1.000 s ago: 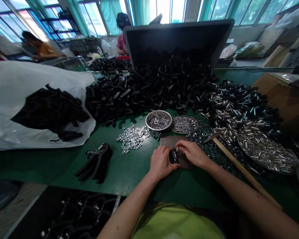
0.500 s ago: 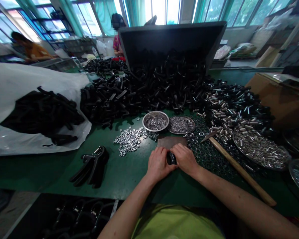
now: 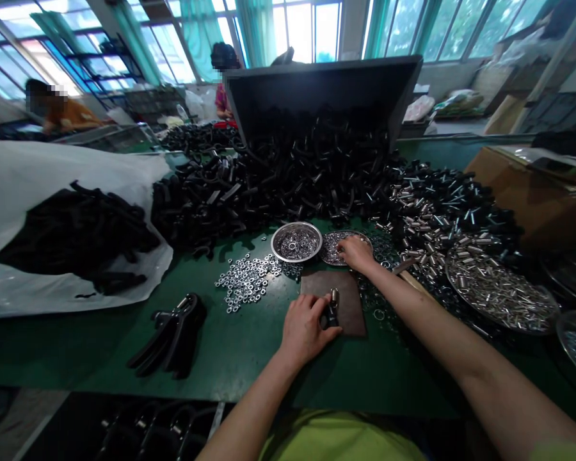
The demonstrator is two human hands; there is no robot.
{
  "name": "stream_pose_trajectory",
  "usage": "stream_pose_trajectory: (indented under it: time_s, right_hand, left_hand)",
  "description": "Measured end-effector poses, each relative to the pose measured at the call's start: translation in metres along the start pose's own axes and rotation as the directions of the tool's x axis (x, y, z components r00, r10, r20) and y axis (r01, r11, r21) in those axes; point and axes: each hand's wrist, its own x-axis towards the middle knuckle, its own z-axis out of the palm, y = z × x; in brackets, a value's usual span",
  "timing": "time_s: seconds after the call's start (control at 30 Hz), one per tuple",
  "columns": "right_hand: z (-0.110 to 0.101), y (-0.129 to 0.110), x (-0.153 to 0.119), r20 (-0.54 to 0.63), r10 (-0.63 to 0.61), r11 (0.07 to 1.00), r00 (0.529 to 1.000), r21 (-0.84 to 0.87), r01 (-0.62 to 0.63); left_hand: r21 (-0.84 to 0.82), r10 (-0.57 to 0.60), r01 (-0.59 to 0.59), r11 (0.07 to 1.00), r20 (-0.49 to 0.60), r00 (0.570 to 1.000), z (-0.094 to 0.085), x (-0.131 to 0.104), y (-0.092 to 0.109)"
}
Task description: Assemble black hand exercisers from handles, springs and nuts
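My left hand [image 3: 306, 328] is closed round a small black part [image 3: 332, 315] at the near side of a flat metal plate [image 3: 348, 301]. A shiny metal spring or pin stands out at the part's far end. My right hand [image 3: 356, 252] reaches into a shallow dish of small metal pieces [image 3: 331, 253]; its fingertips are down among them, and what they pinch, if anything, is too small to make out. Left of that dish is a steel bowl of small rings [image 3: 296, 258]. Loose nuts [image 3: 244, 280] lie on the green table [image 3: 240, 365].
A hammer [image 3: 415, 282] lies partly under my right forearm. Black handles [image 3: 173, 336] rest at left. Black parts [image 3: 288, 173] are heaped before a tipped grey bin [image 3: 324, 89]. A tray of metal pins [image 3: 504, 288] is at right. Two people sit farther back.
My right hand has let go of the black part and moved forward to the shallow dish. My left hand still holds the part. The view has shifted slightly.
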Motion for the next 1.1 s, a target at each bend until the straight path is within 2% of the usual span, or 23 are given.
stream_pose_trajectory:
  time_s: [0.1, 0.2, 0.27, 0.33, 0.37, 0.4, 0.43, 0.5, 0.53, 0.57, 0.6, 0.67, 0.73, 0.77, 0.87, 0.97, 1.1]
  right_hand:
    - [0.008, 0.0, 0.01, 0.011, 0.049, 0.998, 0.999, 0.031, -0.05]
    - [0.01, -0.001, 0.012, -0.03, 0.1, 0.99, 0.995, 0.107, -0.096]
    - [0.007, -0.001, 0.011, -0.074, 0.138, 0.975, 0.988, 0.187, -0.122]
    - [0.002, -0.003, 0.006, -0.109, 0.171, 0.947, 0.979, 0.291, -0.133]
    - [-0.002, -0.004, 0.003, -0.119, 0.18, 0.928, 0.976, 0.349, -0.129]
    - [-0.005, -0.006, -0.002, -0.123, 0.183, 0.905, 0.975, 0.409, -0.118]
    - [-0.009, -0.008, -0.009, -0.121, 0.179, 0.877, 0.976, 0.468, -0.103]
    - [-0.016, -0.015, -0.027, -0.106, 0.158, 0.816, 0.982, 0.573, -0.07]
    - [-0.019, -0.02, -0.039, -0.095, 0.142, 0.789, 0.985, 0.612, -0.055]
    - [-0.021, -0.025, -0.05, -0.078, 0.124, 0.758, 0.989, 0.651, -0.044]
    - [-0.023, -0.031, -0.063, -0.051, 0.104, 0.716, 0.993, 0.697, -0.039]
    - [-0.023, -0.045, -0.086, 0.009, 0.076, 0.6, 0.997, 0.798, -0.053]
    - [-0.022, -0.058, -0.104, 0.032, 0.076, 0.486, 0.997, 0.871, -0.065]
    - [-0.021, -0.064, -0.111, 0.019, 0.084, 0.46, 0.996, 0.886, -0.056]
    - [-0.02, -0.076, -0.122, -0.098, 0.079, 0.53, 0.992, 0.847, 0.042]
    - [-0.025, -0.08, -0.124, -0.203, -0.002, 0.627, 0.979, 0.763, 0.16]
    - [-0.03, -0.081, -0.125, -0.246, -0.079, 0.64, 0.966, 0.731, 0.238]
  left_hand:
    - [-0.019, -0.011, 0.011, 1.0, -0.011, 1.0, 0.002, 0.0, -0.001]
    - [-0.089, -0.03, 0.028, 0.996, -0.028, 0.999, 0.004, 0.001, -0.002]
    - [-0.203, -0.074, 0.06, 0.977, -0.058, 0.996, 0.005, 0.003, -0.003]
    - [-0.404, -0.193, 0.144, 0.903, -0.082, 0.978, 0.003, 0.006, -0.005]
    - [-0.534, -0.283, 0.206, 0.82, -0.066, 0.957, 0.001, 0.008, -0.005]
    - [-0.673, -0.378, 0.269, 0.689, -0.018, 0.925, -0.002, 0.01, -0.005]
    - [-0.8, -0.46, 0.321, 0.507, 0.064, 0.886, -0.005, 0.011, -0.006]
    - [-0.928, -0.525, 0.368, 0.052, 0.288, 0.801, -0.013, 0.012, -0.006]
    - [-0.92, -0.507, 0.356, -0.165, 0.389, 0.769, -0.018, 0.012, -0.005]
    - [-0.879, -0.473, 0.331, -0.343, 0.466, 0.748, -0.022, 0.011, -0.004]
    - [-0.825, -0.433, 0.306, -0.475, 0.521, 0.736, -0.026, 0.01, -0.002]
    - [-0.734, -0.361, 0.269, -0.623, 0.575, 0.734, -0.031, 0.006, 0.002]
    - [-0.683, -0.309, 0.251, -0.686, 0.585, 0.75, -0.035, 0.002, 0.007]
    - [-0.667, -0.288, 0.249, -0.703, 0.586, 0.757, -0.035, 0.0, 0.01]
    - [-0.642, -0.245, 0.253, -0.724, 0.581, 0.776, -0.036, -0.003, 0.016]
    - [-0.646, -0.244, 0.254, -0.72, 0.578, 0.778, -0.036, -0.003, 0.019]
    - [-0.676, -0.257, 0.272, -0.685, 0.573, 0.778, -0.035, -0.004, 0.019]
